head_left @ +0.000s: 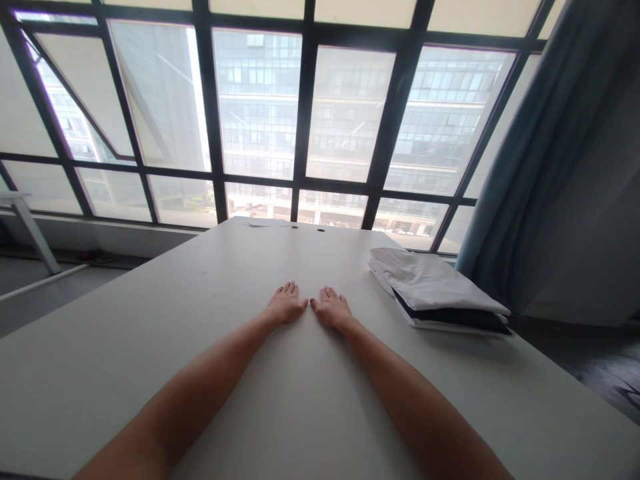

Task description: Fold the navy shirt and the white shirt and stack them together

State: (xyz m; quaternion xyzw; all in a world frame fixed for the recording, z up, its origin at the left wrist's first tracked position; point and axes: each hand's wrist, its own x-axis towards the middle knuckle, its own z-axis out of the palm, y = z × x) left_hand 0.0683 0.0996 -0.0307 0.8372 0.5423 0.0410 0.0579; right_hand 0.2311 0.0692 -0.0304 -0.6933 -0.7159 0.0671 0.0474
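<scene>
Both arms reach forward over a white table (165,320). My left hand (289,303) lies flat on the tabletop, palm down, with its fingers stretched toward the window. Beside it my right hand (330,307) rests the same way, and the two thumbs point at each other with a small gap between them. Neither hand holds anything. To the right of my right hand sits a stack of folded cloth (435,283), white on top with a dark navy layer showing in the middle and white again underneath.
Large windows (257,107) with dark frames stand behind the table; one pane at the left is tilted out. A blue-grey curtain (530,173) hangs at the right. Flat white paper (267,223) and two dark round holes are at the table's far end. A white metal leg (35,233) stands at left.
</scene>
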